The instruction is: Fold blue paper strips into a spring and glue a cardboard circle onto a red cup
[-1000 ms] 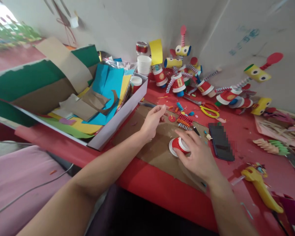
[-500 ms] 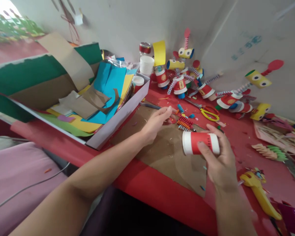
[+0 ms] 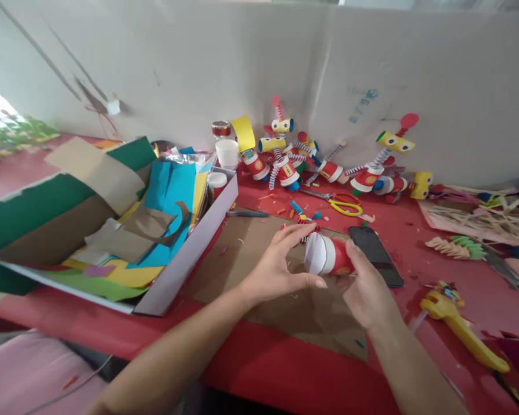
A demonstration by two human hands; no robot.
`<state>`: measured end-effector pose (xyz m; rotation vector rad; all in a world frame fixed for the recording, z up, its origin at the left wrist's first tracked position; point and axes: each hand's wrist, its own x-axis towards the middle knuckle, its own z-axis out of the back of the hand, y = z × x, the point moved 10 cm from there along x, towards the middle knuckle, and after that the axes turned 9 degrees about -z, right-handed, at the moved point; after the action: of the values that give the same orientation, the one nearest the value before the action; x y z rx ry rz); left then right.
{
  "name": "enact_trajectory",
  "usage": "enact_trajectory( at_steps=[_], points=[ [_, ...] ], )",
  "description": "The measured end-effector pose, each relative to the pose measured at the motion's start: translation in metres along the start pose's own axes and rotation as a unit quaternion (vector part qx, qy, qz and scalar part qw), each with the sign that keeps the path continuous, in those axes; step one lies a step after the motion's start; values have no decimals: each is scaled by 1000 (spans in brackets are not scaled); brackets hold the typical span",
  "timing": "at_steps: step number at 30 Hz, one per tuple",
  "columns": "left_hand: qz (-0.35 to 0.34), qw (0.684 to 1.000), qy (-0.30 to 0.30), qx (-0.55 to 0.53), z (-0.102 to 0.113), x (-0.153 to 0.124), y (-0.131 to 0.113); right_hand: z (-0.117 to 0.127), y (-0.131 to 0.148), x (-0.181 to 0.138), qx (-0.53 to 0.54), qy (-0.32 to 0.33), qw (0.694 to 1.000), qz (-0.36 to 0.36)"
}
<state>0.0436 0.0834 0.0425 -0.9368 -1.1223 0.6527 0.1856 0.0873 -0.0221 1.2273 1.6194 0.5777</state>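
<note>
A small red paper cup (image 3: pixel 328 256) with a white rim lies on its side in my right hand (image 3: pixel 365 288), held above a brown cardboard sheet (image 3: pixel 251 259). My fingers and thumb wrap round the cup's body. My left hand (image 3: pixel 281 262) curls at the cup's white open end, thumb below and fingertips at the rim. I cannot tell whether the left hand pinches anything small. A black phone (image 3: pixel 375 262) lies flat just behind the cup on the red table (image 3: pixel 294 369).
A white box (image 3: pixel 185 253) of coloured paper sheets stands at the left. Finished paper-cup figures (image 3: pixel 285 167) line the back wall, with yellow scissors (image 3: pixel 346 204) in front. A yellow glue gun (image 3: pixel 462 328) lies at the right, and folded paper pieces (image 3: pixel 454 245) beyond it.
My right hand lifted the red cup off the cardboard and turned it on its side. My left hand came from the paper springs to the cup's open end. The view tilted up.
</note>
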Motion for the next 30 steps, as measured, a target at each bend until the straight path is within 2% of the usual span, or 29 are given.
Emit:
enact_trajectory(
  at_steps=[5,9,12,20,25,30],
  points=[
    [56,997,-8,-56,0,-2,16,5,8,-4,-63,-19,996,65],
    [82,990,-22,-109,-4,-4,25,9,20,-9,-147,-42,977,149],
    [99,984,-17,-147,-8,-4,25,8,25,-13,-195,-47,962,186],
    [121,977,-6,-176,-11,-4,25,5,30,-18,-223,-45,951,209],
    [107,983,-11,-149,-7,-4,25,7,29,-18,-211,-58,954,207],
    [103,986,1,-132,-6,-3,24,4,27,-17,-209,-35,955,205]
  ],
)
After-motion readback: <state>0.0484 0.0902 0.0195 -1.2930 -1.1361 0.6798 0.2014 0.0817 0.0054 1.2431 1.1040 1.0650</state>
